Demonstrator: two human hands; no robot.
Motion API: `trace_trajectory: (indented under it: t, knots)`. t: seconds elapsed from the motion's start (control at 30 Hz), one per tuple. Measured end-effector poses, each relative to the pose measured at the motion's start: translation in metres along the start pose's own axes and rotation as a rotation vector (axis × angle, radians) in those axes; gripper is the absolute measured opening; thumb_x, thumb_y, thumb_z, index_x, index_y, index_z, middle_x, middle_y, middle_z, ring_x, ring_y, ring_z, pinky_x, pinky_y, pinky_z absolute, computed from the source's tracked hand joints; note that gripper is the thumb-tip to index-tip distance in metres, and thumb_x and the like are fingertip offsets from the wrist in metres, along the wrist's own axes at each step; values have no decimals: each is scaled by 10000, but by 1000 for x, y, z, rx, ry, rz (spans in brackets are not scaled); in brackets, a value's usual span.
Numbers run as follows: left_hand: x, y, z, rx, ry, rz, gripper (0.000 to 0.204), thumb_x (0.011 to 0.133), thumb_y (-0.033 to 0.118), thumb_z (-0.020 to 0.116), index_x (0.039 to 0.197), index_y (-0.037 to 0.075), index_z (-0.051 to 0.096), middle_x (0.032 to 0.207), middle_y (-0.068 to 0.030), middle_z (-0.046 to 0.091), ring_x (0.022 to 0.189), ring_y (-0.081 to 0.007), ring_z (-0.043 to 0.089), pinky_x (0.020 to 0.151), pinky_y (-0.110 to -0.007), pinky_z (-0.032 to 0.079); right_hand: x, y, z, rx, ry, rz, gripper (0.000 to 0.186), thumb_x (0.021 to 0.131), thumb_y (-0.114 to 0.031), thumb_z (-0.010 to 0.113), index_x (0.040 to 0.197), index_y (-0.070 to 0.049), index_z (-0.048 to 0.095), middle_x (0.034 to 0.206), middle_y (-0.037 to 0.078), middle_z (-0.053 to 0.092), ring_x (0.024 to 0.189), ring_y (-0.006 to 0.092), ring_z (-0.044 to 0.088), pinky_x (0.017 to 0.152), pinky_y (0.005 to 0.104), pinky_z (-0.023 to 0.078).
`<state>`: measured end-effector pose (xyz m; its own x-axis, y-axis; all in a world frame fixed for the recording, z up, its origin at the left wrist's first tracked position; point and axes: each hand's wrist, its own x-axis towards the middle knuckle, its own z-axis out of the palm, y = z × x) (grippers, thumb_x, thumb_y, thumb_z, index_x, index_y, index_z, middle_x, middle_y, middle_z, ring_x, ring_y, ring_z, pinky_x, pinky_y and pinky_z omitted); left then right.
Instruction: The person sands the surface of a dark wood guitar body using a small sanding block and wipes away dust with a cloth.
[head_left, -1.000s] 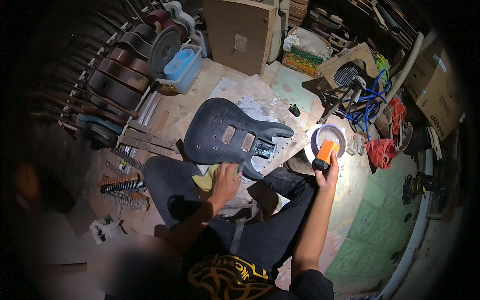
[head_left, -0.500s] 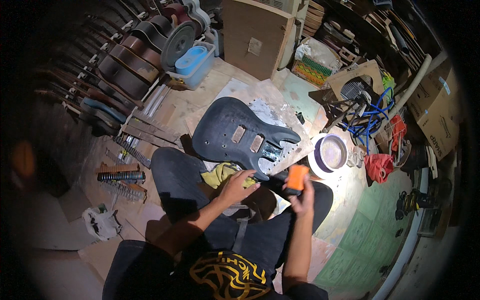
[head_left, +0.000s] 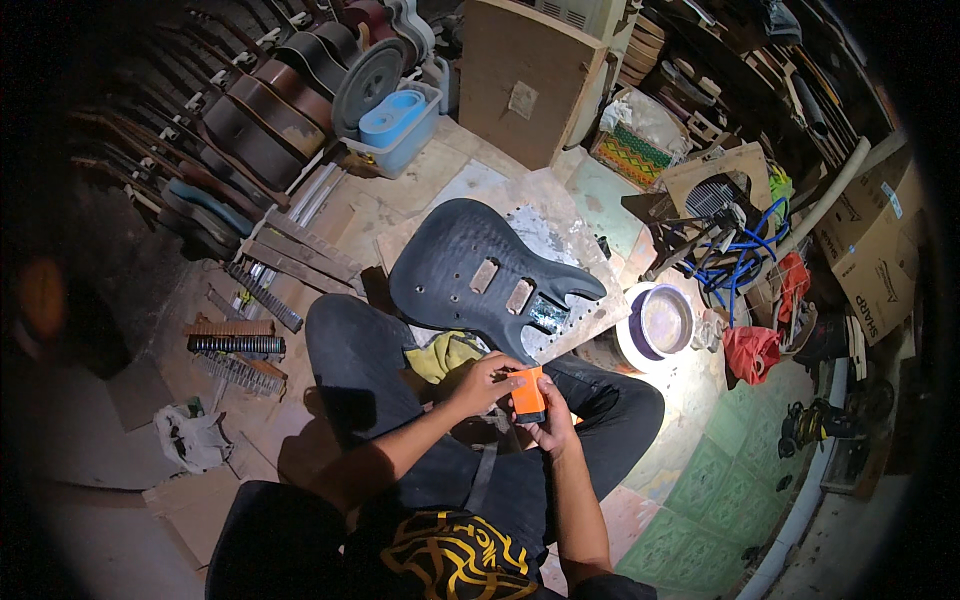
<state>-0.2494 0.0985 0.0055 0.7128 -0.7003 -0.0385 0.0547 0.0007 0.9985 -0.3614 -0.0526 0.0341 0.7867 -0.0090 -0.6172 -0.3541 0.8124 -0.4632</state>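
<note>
Near the electric guitar body (head_left: 470,250), the right hand (head_left: 556,424) grips an orange-and-black block (head_left: 528,398); the half-curled left hand (head_left: 482,385) seemingly touches it.

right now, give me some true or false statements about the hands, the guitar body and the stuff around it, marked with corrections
1. The right hand holds an orange and black block. True.
2. The left hand grips the yellow cloth. False: it is at the block; the cloth lies by the guitar body.
3. The guitar body is bright white. False: it is dark, almost black.
4. The brown panel stands right of the pale blue bin. True.
5. The round tub is left of the guitar body. False: it is right of it.
</note>
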Motion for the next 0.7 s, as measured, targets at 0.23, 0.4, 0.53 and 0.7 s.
trace_trajectory:
  t: [0.23,0.4,0.53,0.7]
  knots:
    - [12,5,-11,-182,-207,-189,306,895,167,782,1148,28,685,1101,-76,670,1024,-145,629,873,-300,523,0,-1,-3,-88,10,-81,339,1031,-348,569,1273,-118,513,1077,92,650,837,222,692,650,351,598]
    - [57,-3,-80,369,255,-155,523,799,376,853,1190,72,687,1162,-127,661,1100,-266,632,949,-408,500,-15,-53,-8,-14,178,-279,446,1034,-416,541,1317,-71,531,1134,129,664,829,239,697,685,347,604]
    - [100,7,-152,980,481,-452,891,711,475,867,1429,93,503,1398,-209,531,1300,-391,509,1056,-496,444,-33,-128,-71,195,267,-426,397,993,-298,595,1270,-20,534,1102,138,672,919,244,698,775,369,602]
    - [122,8,-159,1087,400,-551,1288,575,583,914,1539,-18,308,1462,-294,460,1346,-435,466,1123,-490,384,-18,-215,-170,-165,572,-704,358,961,-177,583,1304,-78,560,1053,51,673,891,154,647,757,330,534]
